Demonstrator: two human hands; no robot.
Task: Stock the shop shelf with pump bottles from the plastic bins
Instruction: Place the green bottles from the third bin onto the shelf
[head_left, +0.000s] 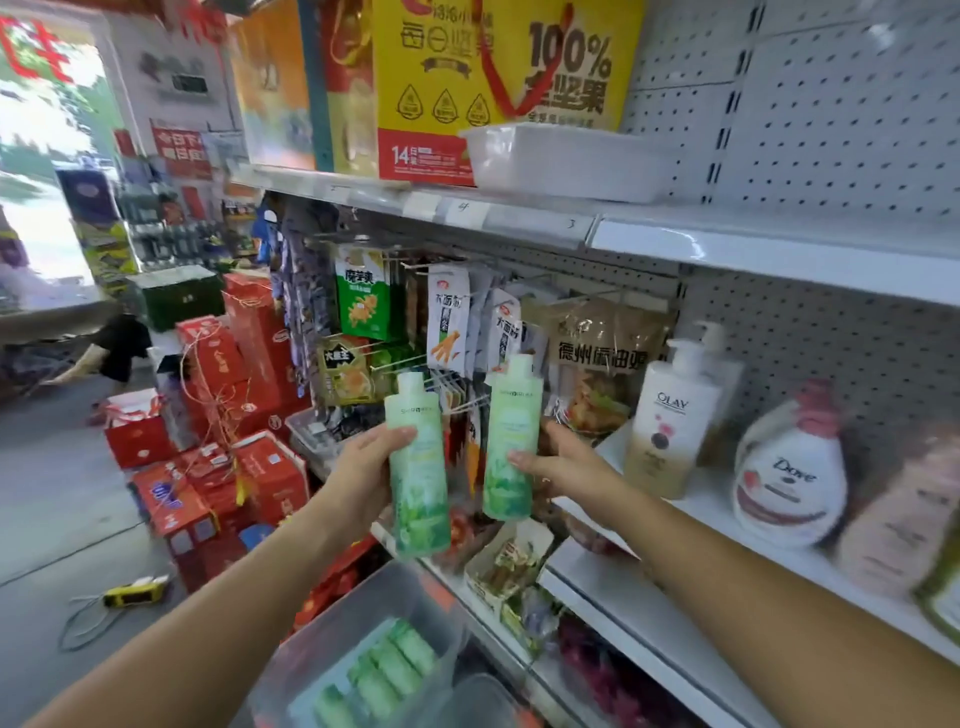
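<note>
While each bottle is held in the air just short of the shelf (649, 597), the left hand (371, 470) grips the left bottle (420, 499) and the right hand (563, 462) grips the right bottle (511, 415), fingers (397, 434) clamped round the middles. Both are tall, pale green, near upright, with leaf-patterned lower halves and plain round caps. Their label print is too blurred to read, and most fingers are hidden behind them. Below, a clear plastic bin (322, 639) holds more green bottles (384, 670) lying down, its near end cut off by the frame. On the shelf stand an Olay pump bottle (670, 415) and a Dove bottle (784, 478); goods further right are smeared.
</note>
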